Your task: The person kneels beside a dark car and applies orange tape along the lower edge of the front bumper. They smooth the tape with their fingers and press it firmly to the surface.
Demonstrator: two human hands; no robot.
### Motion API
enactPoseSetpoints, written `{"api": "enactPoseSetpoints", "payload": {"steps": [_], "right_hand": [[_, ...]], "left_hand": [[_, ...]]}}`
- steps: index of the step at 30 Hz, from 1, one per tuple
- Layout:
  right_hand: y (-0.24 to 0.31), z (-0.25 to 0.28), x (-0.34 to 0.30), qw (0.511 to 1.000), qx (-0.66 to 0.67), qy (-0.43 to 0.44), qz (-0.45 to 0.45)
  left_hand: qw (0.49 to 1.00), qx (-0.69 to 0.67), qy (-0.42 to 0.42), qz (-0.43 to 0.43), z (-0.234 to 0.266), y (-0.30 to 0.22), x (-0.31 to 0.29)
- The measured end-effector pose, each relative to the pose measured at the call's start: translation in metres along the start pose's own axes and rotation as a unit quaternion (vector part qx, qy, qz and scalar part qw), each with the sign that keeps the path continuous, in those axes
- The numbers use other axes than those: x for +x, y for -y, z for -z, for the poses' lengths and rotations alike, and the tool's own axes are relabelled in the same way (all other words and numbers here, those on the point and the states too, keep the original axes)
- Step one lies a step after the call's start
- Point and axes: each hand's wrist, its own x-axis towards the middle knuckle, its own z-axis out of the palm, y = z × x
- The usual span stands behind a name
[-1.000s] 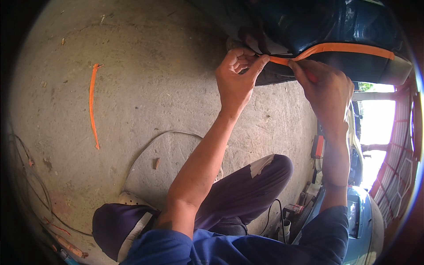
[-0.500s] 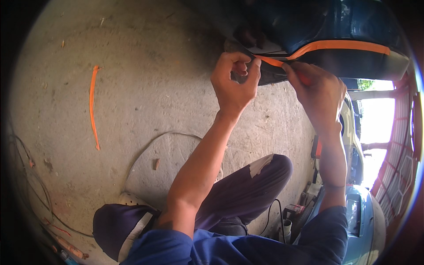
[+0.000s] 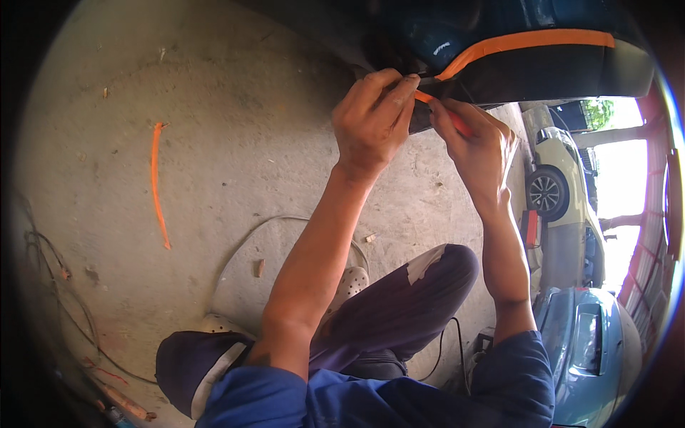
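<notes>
A dark blue car bumper [image 3: 499, 18] with a black lower trim [image 3: 556, 71] fills the upper right. Along the seam between them runs a curved strip of orange masking tape [image 3: 528, 41]. Close to that strip's left end, my left hand [image 3: 374, 121] pinches a short length of orange tape [image 3: 423, 96] between thumb and fingers. The other part of this length runs to my right hand [image 3: 478, 146], whose fingers are closed on it. An orange-red thing [image 3: 460, 125] shows within the right hand, mostly hidden by the fingers; it may be the tape roll.
A loose orange tape strip [image 3: 155, 185] lies on the concrete floor [image 3: 235, 135] at left. A cable [image 3: 250, 235] loops near my shoe [image 3: 349, 285]. At right stand a pale car [image 3: 560, 171] and a blue car [image 3: 589, 342]. A red box [image 3: 530, 228] sits near the pale car.
Both hands have shifted slightly left. My left fingers have closed more tightly at the tape, and the length stretched between the hands looks shorter. The view has shifted somewhat.
</notes>
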Motion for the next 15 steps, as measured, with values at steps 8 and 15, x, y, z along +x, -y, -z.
{"api": "enactPoseSetpoints", "payload": {"steps": [8,15], "right_hand": [[-0.004,0.002,0.001,1.0,0.01,0.017,0.008],[-0.004,0.002,0.002,1.0,0.014,0.012,0.012]], "left_hand": [[0.996,0.08,-0.009,-0.043,-0.009,0.009,-0.001],[0.996,0.084,-0.018,-0.006,-0.008,0.018,-0.01]]}}
